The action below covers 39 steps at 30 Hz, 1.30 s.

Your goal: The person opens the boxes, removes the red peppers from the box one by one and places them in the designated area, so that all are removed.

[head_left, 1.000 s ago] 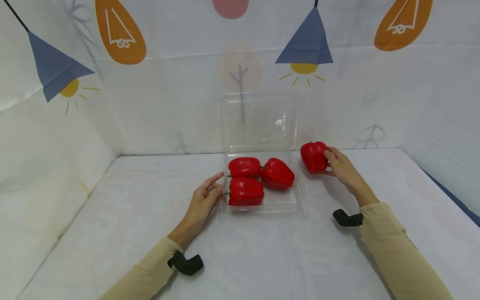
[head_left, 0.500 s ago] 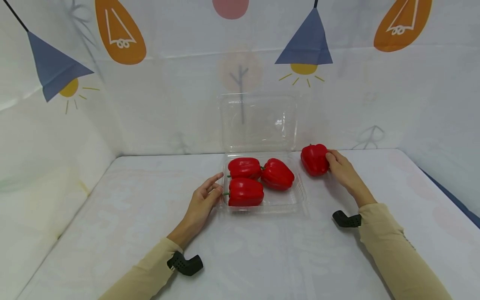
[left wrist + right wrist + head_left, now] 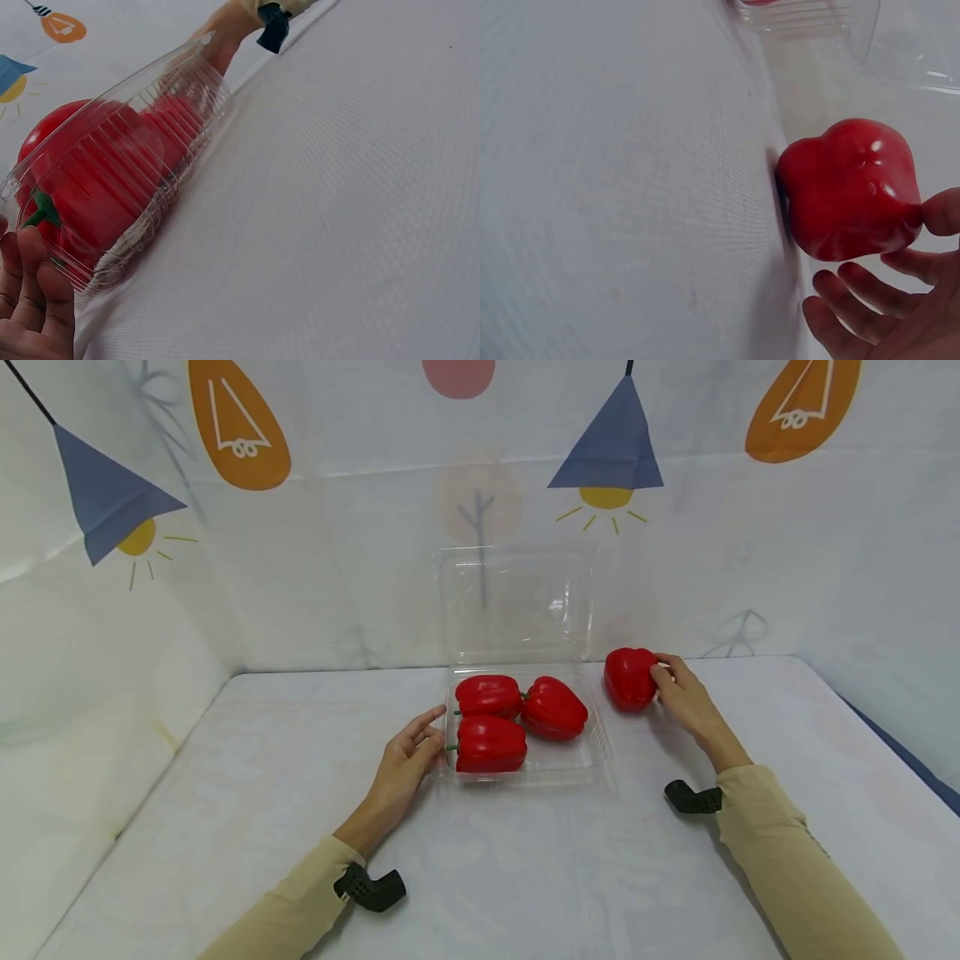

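The left hand [image 3: 401, 768], fingers relaxed, is touching the box [image 3: 558, 762]; three peppers [image 3: 491, 745] are lying inside. Right of the box, the nearer right hand [image 3: 684, 697], fingers loose, is touching the lone pepper [image 3: 628, 681] on its left, long axis seemingly pointing away. No writing is showing.

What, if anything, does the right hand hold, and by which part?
The right hand touches the red pepper outside the clear box with its thumb, at the nearest side; whether it is held cannot be told.
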### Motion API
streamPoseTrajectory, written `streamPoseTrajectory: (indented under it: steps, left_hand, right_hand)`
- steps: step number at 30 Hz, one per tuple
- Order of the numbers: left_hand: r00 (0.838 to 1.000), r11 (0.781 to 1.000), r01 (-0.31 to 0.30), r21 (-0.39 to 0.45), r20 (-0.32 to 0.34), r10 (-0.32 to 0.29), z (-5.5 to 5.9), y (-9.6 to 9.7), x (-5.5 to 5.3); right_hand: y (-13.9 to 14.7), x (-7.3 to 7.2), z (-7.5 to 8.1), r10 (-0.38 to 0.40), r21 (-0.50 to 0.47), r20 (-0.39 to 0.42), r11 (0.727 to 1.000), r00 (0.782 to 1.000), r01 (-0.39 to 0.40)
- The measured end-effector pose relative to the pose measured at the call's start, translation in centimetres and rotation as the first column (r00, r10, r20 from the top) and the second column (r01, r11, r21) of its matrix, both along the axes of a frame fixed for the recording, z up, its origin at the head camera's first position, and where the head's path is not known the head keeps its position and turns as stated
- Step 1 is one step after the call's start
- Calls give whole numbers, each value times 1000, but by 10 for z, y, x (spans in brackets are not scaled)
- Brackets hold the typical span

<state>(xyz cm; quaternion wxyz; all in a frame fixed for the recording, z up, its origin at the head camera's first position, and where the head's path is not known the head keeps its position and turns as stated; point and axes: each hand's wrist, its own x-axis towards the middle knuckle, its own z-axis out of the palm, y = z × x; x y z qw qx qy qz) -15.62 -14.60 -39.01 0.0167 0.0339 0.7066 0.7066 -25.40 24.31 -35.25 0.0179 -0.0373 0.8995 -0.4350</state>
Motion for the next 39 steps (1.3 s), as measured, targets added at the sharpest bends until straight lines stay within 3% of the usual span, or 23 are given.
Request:
streamPoseTrajectory:
  steps: [25,39]
  left_hand:
    - [1000,1000,-2,-22,-4,2,-2,-1,-1]
    - [1000,1000,3,-21,-12,-4,-3,-1,-1]
  right_hand:
    - [-2,2,2,9,-5,-16,1000,1000,-9]
    - [-3,3,4,-4,-16,-67,1000,998,3]
